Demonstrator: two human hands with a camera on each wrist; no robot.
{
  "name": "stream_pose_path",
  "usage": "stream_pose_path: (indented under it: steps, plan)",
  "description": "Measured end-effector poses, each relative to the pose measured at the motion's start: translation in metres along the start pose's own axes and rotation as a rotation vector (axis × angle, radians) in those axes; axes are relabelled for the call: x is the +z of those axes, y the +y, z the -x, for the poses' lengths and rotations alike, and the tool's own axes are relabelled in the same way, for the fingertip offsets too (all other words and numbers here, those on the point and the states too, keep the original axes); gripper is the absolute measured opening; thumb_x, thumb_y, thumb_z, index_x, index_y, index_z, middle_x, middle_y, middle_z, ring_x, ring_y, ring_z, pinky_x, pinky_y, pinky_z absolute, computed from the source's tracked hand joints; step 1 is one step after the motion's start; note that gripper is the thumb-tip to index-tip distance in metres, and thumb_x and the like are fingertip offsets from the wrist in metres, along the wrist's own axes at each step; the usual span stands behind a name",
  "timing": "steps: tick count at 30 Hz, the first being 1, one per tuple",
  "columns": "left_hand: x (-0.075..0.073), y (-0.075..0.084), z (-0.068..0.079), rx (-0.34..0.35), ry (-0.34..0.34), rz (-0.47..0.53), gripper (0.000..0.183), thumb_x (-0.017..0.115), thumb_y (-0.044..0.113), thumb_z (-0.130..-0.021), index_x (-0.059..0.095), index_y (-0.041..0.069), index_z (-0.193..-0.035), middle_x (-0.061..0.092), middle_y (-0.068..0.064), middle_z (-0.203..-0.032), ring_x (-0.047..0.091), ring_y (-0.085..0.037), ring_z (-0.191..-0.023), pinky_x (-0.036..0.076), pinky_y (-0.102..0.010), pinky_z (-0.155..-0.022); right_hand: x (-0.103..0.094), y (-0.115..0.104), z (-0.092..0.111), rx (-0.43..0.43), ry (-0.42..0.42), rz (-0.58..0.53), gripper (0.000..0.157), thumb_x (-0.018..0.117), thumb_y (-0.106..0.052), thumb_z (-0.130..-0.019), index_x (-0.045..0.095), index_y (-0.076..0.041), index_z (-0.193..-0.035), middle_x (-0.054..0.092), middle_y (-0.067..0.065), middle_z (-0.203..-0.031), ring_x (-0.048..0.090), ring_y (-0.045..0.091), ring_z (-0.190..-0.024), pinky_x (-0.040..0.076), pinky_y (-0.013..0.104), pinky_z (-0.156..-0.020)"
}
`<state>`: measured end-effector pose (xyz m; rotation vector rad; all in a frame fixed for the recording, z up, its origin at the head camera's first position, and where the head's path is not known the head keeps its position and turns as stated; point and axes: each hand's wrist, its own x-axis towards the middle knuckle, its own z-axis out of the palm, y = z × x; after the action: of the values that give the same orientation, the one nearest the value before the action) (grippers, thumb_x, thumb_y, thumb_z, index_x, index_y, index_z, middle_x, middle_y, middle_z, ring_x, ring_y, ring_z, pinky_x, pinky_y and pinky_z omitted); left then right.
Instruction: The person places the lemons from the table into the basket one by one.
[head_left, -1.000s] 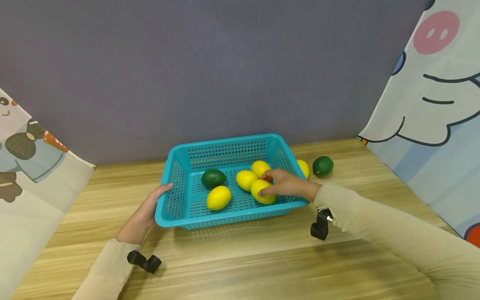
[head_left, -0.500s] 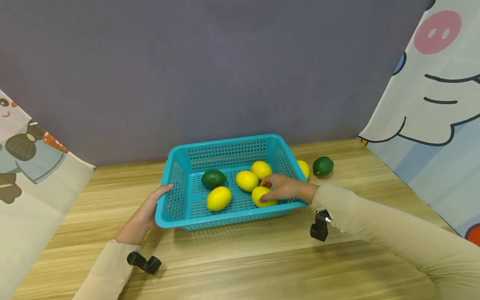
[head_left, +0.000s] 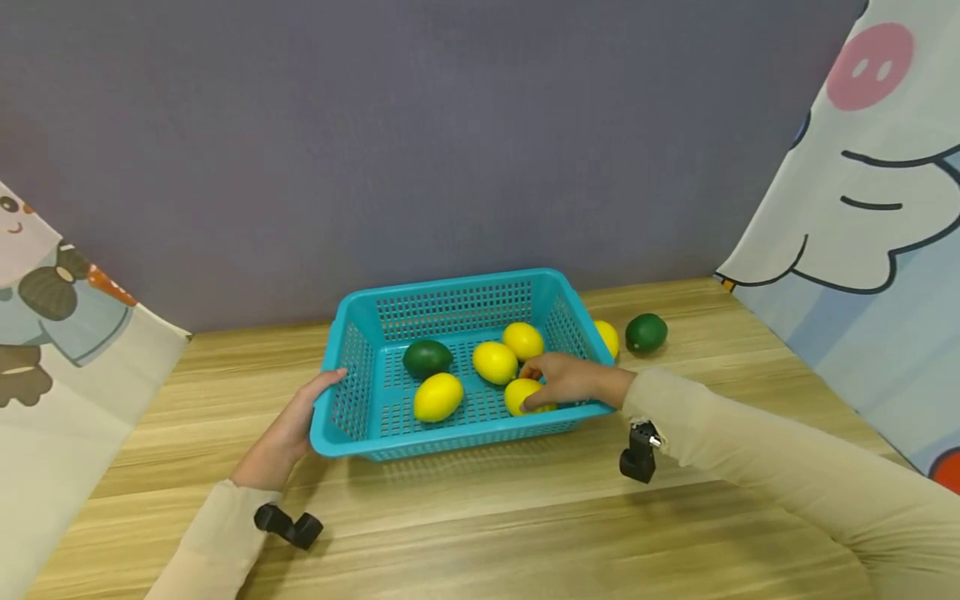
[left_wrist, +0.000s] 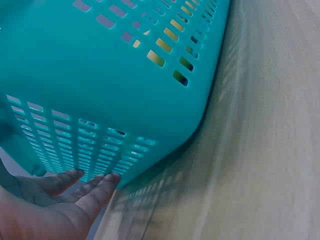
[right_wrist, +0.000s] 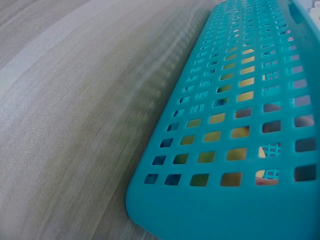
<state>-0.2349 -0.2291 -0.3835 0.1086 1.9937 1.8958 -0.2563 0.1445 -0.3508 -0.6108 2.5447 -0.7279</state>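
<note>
In blue basket [head_left: 465,429], near right front corner: yellow lemon [head_left: 517,396], pinched between thumb and fingers of right hand [head_left: 562,379]; slightly lower than one second ago, so seemingly settled, not yet released. At left end: gripped by left hand [head_left: 291,423], thumb over rim.

Smooth plastic basket [head_left: 450,434], wood-grained tabletop [head_left: 480,542]

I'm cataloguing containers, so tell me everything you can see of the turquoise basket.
The basket is rectangular, turquoise and looks plastic, with a rim and rows of small openings through its walls and floor. It stands upright, slightly askew, on the table. The left hand holds its left end, thumb over the rim. Inside lie four yellow fruits, one gripped by the right hand, and one green fruit.
</note>
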Motion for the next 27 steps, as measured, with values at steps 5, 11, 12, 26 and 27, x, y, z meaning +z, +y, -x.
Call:
stream_pose_path:
  steps: [5,11,12,26,27]
  plan:
    - [-0.0001,-0.0008,0.0008,-0.002,0.0,-0.01,0.069,0.027,0.038,-0.096,0.001,0.004,-0.151,0.033,-0.025,-0.137,0.053,-0.016,-0.104,0.047,-0.031,-0.086,0.001,-0.0001,-0.0006,0.002,-0.004,0.002,0.054,0.073,-0.028,-0.079,0.055,0.002,-0.122,0.058,0.016,-0.122,0.052,0.03,-0.114,0.043,0.044,-0.096]
    - [0.0006,0.001,0.0006,-0.007,0.009,0.0,0.068,0.028,0.037,-0.097,0.002,0.005,-0.151,0.035,-0.025,-0.135,0.054,-0.016,-0.103,0.048,-0.031,-0.085,0.0006,0.0008,-0.0011,-0.015,-0.011,0.013,0.055,0.073,-0.026,-0.079,0.055,0.001,-0.123,0.057,0.016,-0.124,0.051,0.031,-0.116,0.042,0.044,-0.097]
    - [0.0008,0.0013,0.0005,-0.007,0.011,-0.004,0.068,0.028,0.037,-0.097,0.001,0.005,-0.151,0.034,-0.025,-0.136,0.054,-0.016,-0.104,0.048,-0.031,-0.085,0.0005,0.001,-0.0013,-0.018,-0.013,0.016,0.055,0.073,-0.026,-0.079,0.054,0.001,-0.123,0.056,0.017,-0.125,0.051,0.031,-0.116,0.041,0.044,-0.097]
    - [0.0016,0.0016,0.0008,0.001,0.018,-0.023,0.068,0.027,0.038,-0.097,0.0,0.006,-0.151,0.028,-0.028,-0.14,0.052,-0.019,-0.107,0.047,-0.032,-0.086,0.0004,0.0023,0.0005,-0.031,-0.042,0.003,0.056,0.07,-0.021,-0.083,0.049,0.002,-0.13,0.053,0.018,-0.13,0.048,0.032,-0.12,0.041,0.045,-0.099]
    - [0.0018,0.0017,0.0008,0.004,0.015,-0.023,0.069,0.027,0.038,-0.097,-0.001,0.006,-0.151,0.028,-0.028,-0.14,0.052,-0.019,-0.107,0.047,-0.032,-0.086,0.0,0.0024,0.001,-0.039,-0.04,-0.01,0.057,0.07,-0.021,-0.082,0.049,0.002,-0.13,0.053,0.019,-0.129,0.049,0.032,-0.119,0.041,0.045,-0.098]
